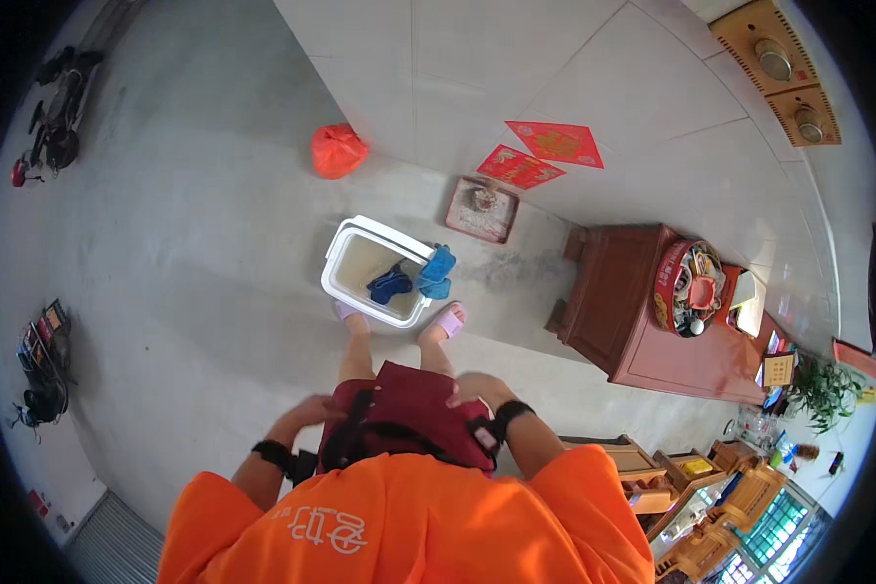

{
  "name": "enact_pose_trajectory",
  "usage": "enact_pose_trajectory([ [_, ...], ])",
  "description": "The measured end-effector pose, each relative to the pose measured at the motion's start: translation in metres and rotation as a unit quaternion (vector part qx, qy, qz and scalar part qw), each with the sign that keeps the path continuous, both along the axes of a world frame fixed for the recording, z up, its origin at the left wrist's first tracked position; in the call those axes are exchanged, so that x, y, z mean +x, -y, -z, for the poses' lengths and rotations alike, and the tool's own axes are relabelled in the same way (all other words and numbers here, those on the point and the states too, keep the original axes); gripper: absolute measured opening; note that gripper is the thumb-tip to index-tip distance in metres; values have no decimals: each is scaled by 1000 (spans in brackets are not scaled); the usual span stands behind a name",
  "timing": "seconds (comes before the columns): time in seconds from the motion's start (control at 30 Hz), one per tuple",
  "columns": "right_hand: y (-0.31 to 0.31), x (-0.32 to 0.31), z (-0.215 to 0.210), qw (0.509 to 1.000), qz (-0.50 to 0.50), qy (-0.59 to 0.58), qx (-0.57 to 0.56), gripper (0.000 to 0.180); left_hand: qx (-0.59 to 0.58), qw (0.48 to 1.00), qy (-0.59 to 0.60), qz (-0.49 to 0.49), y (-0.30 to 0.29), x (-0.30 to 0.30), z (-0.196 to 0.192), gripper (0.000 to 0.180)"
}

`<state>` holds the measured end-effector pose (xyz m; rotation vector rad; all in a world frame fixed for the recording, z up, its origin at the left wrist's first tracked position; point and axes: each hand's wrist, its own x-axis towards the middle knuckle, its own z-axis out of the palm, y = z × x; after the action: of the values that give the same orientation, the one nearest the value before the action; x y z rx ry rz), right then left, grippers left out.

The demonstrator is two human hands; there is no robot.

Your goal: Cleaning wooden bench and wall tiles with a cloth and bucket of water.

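Observation:
My left hand [309, 413] lies against the left edge of a dark red garment [399, 394] at my waist, its fingers stretched toward the cloth. On the garment's right side rests my right hand [477, 387], fingers extended, nothing visible in them. Beyond my feet stands a white rectangular tub [346, 284] holding cloudy water. A dark blue cloth [389, 286] lies partly in that water. Over the tub's right rim hangs a lighter blue cloth [437, 271]. Neither hand touches the tub or the cloths.
Beyond the tub are a red plastic bag [339, 152] and a square tray [482, 208] by the wall. A reddish-brown cabinet [618, 292] at right carries a round red container [667, 282] of small items. Wooden furniture [642, 477] stands lower right; a scooter [58, 122] stands far left.

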<state>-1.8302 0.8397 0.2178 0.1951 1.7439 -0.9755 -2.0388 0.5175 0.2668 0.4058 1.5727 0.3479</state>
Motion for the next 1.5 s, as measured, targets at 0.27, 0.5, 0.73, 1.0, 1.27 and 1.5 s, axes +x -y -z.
enact_pose_trajectory([
  [0.27,24,49,-69,956,247,-3,-157,37,-48,990,127,35,-16,-71,-69,26],
  [0.5,116,-19,-68,876,388,79,-274,36,-49,895,211,391,-42,-172,-3,10],
  [0.73,164,-178,59,888,445,-114,26,58,234,967,-32,100,-94,-207,166,23],
  [1.0,126,-199,396,683,674,65,273,62,-45,956,165,-237,-144,-190,388,62],
  [1.27,127,-185,511,666,604,-139,415,41,-17,966,180,-184,-184,-129,519,74],
  [1.5,150,-200,449,548,817,-138,117,22,-23,970,191,-148,-163,-155,533,60],
])
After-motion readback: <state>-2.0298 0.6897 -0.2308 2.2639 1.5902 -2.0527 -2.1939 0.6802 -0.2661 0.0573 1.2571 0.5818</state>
